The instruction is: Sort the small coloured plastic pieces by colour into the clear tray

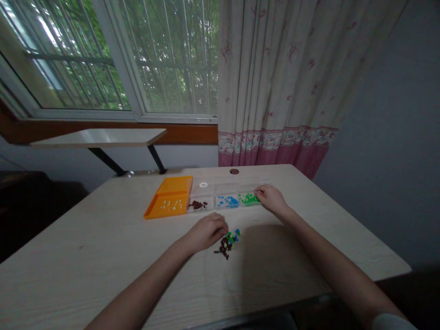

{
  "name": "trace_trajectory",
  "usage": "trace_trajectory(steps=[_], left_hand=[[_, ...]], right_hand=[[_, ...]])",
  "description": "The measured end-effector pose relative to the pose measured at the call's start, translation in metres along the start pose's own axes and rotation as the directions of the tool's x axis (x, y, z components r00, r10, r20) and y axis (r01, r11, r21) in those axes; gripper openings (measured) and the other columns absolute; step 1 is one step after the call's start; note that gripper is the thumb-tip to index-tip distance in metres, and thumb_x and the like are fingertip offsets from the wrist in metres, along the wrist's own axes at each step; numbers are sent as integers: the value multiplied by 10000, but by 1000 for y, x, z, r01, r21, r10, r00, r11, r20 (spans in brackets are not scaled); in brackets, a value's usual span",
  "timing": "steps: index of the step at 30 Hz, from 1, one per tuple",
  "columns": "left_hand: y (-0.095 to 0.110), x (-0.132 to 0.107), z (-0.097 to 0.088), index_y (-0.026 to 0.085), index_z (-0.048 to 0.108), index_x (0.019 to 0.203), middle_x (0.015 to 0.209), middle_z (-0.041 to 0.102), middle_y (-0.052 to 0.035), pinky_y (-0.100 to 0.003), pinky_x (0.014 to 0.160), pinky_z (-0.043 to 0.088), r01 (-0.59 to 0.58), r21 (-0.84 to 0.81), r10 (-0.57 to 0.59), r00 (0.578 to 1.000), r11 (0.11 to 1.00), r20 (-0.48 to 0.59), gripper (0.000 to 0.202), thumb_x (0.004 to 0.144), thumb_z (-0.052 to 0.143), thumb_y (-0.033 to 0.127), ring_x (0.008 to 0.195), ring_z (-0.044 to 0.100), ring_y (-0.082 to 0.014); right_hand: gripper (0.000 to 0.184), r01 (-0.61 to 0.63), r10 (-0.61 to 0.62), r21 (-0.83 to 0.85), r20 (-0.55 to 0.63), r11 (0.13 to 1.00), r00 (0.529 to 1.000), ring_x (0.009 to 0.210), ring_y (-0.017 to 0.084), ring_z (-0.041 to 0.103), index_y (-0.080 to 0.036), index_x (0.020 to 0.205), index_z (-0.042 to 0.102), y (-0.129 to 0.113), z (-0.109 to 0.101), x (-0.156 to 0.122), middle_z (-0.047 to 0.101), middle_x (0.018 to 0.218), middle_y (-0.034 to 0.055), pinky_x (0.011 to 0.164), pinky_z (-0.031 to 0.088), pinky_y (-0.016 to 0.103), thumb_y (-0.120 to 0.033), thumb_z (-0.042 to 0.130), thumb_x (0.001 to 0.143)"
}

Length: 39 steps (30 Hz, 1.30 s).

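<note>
A small heap of mixed brown, green and blue pieces [226, 246] lies on the table. My left hand [208, 231] is at the heap's upper left edge, fingers curled together; whatever is between them is hidden. My right hand [271, 198] hovers at the right end of the clear compartment box, fingertips pinched over the green pieces [248, 198]; anything held there is too small to make out. In the neighbouring compartments lie blue pieces [227, 201] and dark brown pieces [198, 205]. White pieces [171, 204] are scattered in the orange tray [153, 213] on the left.
The light wooden table [103, 256] carries everything. At its back left stands a raised shelf [103, 136] on black legs. Near the rear edge is a round brown cable cover [234, 171]. A floral curtain [268, 91] hangs behind, beside a barred window.
</note>
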<state>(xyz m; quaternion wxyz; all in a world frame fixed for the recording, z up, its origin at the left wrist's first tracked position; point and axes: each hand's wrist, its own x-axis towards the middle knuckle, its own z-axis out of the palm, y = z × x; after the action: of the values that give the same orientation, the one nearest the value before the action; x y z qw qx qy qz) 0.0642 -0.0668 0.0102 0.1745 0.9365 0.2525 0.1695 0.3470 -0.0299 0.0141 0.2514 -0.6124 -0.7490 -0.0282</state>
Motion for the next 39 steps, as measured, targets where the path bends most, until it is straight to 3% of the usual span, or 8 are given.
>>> trace_trajectory(steps=[3,7,9,15,30,32,35,39], left_hand=[[2,1,-2,161,588,827,828,587,-63,-267,755,408,36,-35,-39,996,999,-74,188,866,418,231,829,517,-161],[6,3,-8,152,576,827,831,588,-58,-262,742,406,96,-155,-131,963,983,-234,186,867,425,253,807,520,-150],[7,4,-8,150,574,816,818,586,-48,-254,727,404,115,-218,-176,941,969,-288,188,866,425,254,792,522,-143],[5,8,-1,141,586,781,751,587,-30,-239,658,398,173,-356,-292,904,918,-314,206,841,466,298,719,522,-139],[9,10,0,141,604,813,744,597,-34,-231,631,406,170,-426,-327,886,889,-330,199,796,539,328,696,534,-138],[9,9,-2,138,606,829,770,597,-45,-241,665,417,141,-404,-279,910,904,-308,191,808,521,309,726,536,-141],[8,6,-3,149,640,812,834,585,-61,-252,754,416,27,-319,-90,979,947,-184,172,821,482,217,817,530,-146],[5,1,-4,194,676,879,877,555,-62,-260,798,409,-9,-169,-1,998,986,-57,292,772,434,72,865,506,-151]], right_hand=[[218,167,-168,84,6,982,986,731,128,573,-198,876,653,-16,1,-8,636,800,30,676,409,215,-286,456,845],[178,398,-400,184,-25,899,916,706,108,585,-205,874,653,-49,11,-21,651,795,20,656,420,192,-268,493,826],[159,460,-452,211,-86,863,888,673,98,585,-210,873,652,-64,16,-27,658,785,14,628,421,180,-270,517,813],[131,498,-439,228,-263,837,859,614,93,581,-208,795,648,-85,20,-37,644,688,6,589,424,177,-293,548,805],[53,465,-350,385,-333,797,876,577,99,562,-199,725,624,-90,18,-35,607,618,-5,574,453,191,-208,573,736],[53,499,-350,357,-407,789,844,581,99,565,-199,735,622,-85,14,-32,619,632,-1,576,460,196,-197,570,743],[50,551,-349,307,-518,776,781,601,101,574,-193,757,621,-78,8,-27,642,664,12,590,472,207,-174,575,754],[55,571,-336,281,-582,771,741,608,107,582,-194,779,626,-72,0,-24,654,681,19,595,488,222,-170,581,759]])
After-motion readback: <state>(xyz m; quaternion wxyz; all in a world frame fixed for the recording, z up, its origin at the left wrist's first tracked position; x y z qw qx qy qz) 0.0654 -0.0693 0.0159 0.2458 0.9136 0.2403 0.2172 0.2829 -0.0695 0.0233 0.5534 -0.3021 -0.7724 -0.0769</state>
